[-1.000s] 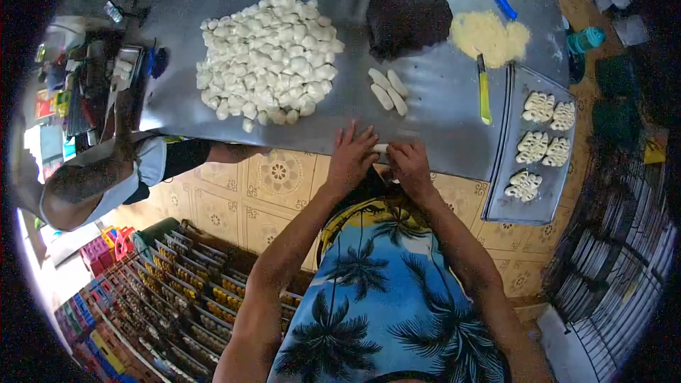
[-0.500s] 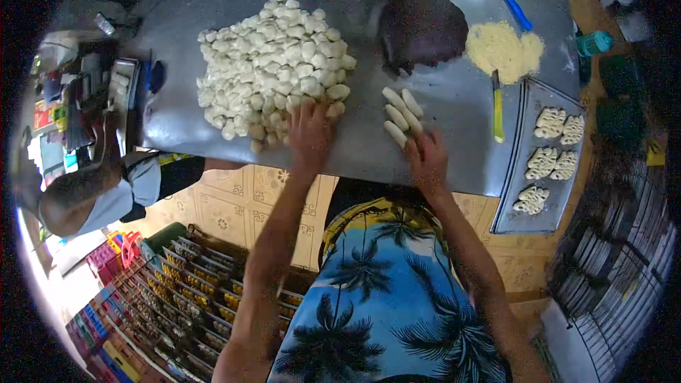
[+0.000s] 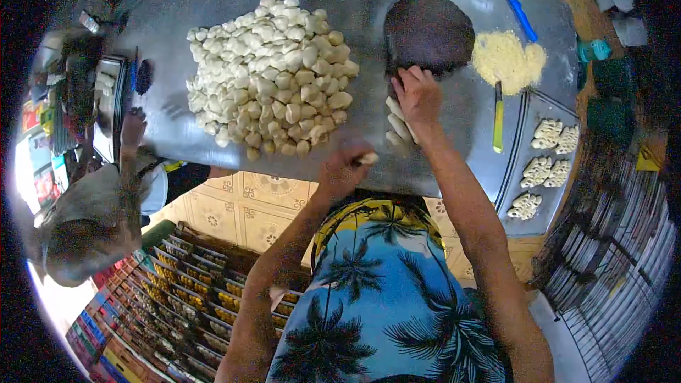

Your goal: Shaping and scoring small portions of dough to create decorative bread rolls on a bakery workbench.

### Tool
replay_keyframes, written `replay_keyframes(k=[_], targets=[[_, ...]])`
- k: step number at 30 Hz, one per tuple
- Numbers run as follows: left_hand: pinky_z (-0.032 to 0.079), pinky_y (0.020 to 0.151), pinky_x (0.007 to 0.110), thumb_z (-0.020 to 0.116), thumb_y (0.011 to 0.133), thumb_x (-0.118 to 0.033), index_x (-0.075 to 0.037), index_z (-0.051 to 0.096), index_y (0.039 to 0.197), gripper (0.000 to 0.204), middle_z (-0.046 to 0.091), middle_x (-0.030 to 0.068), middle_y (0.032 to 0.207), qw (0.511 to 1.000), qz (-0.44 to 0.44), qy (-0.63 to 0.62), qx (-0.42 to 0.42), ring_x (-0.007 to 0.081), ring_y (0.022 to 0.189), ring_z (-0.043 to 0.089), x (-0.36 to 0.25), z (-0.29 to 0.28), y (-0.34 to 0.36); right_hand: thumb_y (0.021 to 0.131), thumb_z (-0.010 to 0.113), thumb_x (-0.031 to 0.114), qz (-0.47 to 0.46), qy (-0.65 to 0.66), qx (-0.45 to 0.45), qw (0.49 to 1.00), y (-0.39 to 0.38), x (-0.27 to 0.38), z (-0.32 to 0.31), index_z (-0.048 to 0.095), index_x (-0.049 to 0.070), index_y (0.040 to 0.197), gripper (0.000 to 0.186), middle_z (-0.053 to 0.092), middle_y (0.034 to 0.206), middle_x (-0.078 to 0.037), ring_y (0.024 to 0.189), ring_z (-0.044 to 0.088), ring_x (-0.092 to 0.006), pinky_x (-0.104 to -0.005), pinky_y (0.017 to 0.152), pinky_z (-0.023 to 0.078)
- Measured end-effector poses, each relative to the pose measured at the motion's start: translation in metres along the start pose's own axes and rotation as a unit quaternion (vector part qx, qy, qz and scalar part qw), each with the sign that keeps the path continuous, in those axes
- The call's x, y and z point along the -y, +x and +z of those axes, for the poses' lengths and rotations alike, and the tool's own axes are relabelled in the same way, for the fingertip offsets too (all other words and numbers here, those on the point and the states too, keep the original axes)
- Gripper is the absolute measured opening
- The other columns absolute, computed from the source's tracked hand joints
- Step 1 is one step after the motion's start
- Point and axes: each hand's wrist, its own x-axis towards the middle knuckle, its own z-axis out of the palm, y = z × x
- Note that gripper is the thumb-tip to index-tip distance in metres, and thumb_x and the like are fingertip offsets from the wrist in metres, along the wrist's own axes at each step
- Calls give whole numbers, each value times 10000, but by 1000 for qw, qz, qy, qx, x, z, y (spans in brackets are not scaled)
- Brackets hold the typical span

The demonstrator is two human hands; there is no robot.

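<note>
My left hand [image 3: 345, 170] is curled at the near edge of the table, gripping a small pale dough piece [image 3: 368, 159] that pokes out past the fingertips. A large heap of white dough balls [image 3: 269, 78] lies just beyond it. My right hand [image 3: 420, 103] reaches to the near edge of a dark brown slab of paste [image 3: 429, 32], its bent fingers pinching there; whatever sits between the fingertips is hidden. Several short dough rolls [image 3: 394, 138] lie beside and partly under that wrist.
Pale yellow crumbs [image 3: 507, 64] are spread right of the slab, by a yellow-handled knife [image 3: 498, 120] and a blue-handled knife [image 3: 523, 20]. A tray [image 3: 521, 179] holds several shaped pastries at right. Another person [image 3: 92, 220] is at far left; racks stand below.
My right hand has moved from the dough rolls up to the dark slab. The left hand has left the heap, coming nearer and right with a dough piece.
</note>
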Motion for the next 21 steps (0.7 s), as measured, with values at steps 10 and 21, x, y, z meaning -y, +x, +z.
replay_keyframes(k=[10,21], targets=[[574,797,365,745,974,-280,6,748,1174,348,789,140,1005,986,-156,-10,57,214,887,750,-25,43,-10,969,717,206,216,324,211,896,-65,-14,-71,763,0,1078,237,750,887,-160,769,718,-308,-390,744,551],[564,772,397,684,1001,-280,-3,720,1242,369,760,179,984,995,-90,50,-12,266,840,729,-11,77,-14,801,703,98,-67,79,83,991,-221,23,-49,653,26,1294,501,619,1236,-172,1083,595,-398,-520,899,513]])
